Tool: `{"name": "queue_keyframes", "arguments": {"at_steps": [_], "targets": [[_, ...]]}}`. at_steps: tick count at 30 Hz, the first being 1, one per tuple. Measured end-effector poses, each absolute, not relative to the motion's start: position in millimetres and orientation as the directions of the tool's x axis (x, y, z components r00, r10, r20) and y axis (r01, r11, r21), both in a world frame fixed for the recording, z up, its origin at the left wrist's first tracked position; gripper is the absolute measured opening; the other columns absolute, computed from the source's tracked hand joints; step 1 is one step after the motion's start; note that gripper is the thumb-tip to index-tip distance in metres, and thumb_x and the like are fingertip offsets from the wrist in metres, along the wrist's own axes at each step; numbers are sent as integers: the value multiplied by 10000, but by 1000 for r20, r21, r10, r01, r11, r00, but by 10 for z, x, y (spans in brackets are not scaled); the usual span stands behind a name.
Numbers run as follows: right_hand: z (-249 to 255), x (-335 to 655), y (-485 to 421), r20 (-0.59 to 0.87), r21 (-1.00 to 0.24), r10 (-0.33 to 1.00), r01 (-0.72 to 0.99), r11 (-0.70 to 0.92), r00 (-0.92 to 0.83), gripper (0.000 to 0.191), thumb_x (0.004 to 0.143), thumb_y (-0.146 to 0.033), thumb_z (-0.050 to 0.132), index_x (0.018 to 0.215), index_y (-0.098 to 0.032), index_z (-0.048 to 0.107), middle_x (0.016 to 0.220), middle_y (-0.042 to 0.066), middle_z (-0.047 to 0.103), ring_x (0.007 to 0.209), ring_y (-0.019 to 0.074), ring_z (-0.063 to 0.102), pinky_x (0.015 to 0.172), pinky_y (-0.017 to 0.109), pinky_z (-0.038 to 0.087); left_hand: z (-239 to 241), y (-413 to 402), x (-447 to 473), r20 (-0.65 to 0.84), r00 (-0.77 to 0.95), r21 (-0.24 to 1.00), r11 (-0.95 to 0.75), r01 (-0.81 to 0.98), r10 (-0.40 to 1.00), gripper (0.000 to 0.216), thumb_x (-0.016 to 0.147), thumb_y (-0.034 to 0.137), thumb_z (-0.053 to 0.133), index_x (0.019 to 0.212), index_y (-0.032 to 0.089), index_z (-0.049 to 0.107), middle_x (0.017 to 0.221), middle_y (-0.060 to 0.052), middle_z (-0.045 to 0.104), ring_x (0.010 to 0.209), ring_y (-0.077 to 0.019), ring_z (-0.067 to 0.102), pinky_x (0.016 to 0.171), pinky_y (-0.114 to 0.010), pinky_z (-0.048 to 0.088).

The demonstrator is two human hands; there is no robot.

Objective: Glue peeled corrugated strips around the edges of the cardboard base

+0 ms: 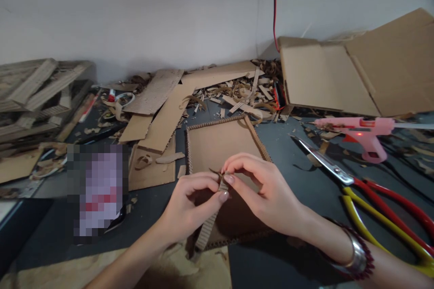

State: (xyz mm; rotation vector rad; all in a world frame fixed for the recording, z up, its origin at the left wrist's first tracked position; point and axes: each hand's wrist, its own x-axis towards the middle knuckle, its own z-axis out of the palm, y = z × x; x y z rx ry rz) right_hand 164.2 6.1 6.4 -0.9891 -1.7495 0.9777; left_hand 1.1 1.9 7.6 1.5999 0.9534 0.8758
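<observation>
A narrow strip of corrugated cardboard point(209, 228) hangs down from between both my hands. My left hand point(193, 205) pinches its upper part with thumb and fingers closed. My right hand point(262, 189) pinches the strip's top end, fingertips meeting the left thumb. Both hands hover just above a flat square cardboard tray point(217, 144) edged with corrugated strips, lying on the dark work surface.
Large scissors with red and yellow handles point(366, 192) lie at the right. A pink glue gun point(359, 131) rests behind them. A folded cardboard box point(356, 72) stands at the back right. Cardboard sheets and scraps point(162, 104) litter the back and left.
</observation>
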Motion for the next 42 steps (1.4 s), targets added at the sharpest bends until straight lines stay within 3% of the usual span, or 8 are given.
{"name": "queue_keyframes", "arguments": {"at_steps": [15, 27, 33, 42], "targets": [[51, 1637, 54, 270, -929, 936, 195, 315, -227, 84, 829, -145, 474, 770, -182, 522, 780, 21, 580, 702, 113, 561, 637, 220, 470, 114, 16, 11, 101, 425, 975, -175, 140, 900, 163, 742, 135, 587, 585, 141, 630, 626, -25, 610, 604, -126, 542, 574, -219, 418], [64, 1644, 58, 224, -950, 957, 178, 257, -185, 86, 838, -196, 470, 768, -185, 519, 782, 25, 572, 656, 113, 559, 554, 210, 472, 85, -5, -23, 95, 459, 986, -146, 79, 884, 150, 735, 126, 592, 589, 141, 623, 687, -47, 646, 728, -167, 618, 668, -246, 465], [88, 1663, 64, 149, -961, 978, 213, 179, -148, 101, 839, -253, 473, 780, -186, 520, 744, 19, 577, 564, 104, 544, 411, 186, 395, 92, -3, -25, 104, 470, 983, -163, 87, 877, 158, 741, 144, 588, 585, 148, 605, 741, -61, 666, 747, -178, 625, 676, -259, 461], [85, 1663, 74, 50, -997, 989, 49, 58, -140, 91, 819, -279, 503, 782, -197, 506, 678, 14, 616, 621, 150, 645, 499, 219, 507, 104, -13, -44, 116, 514, 971, -205, 120, 850, 177, 747, 148, 552, 571, 157, 569, 841, -98, 680, 759, -190, 618, 666, -277, 463]]}}
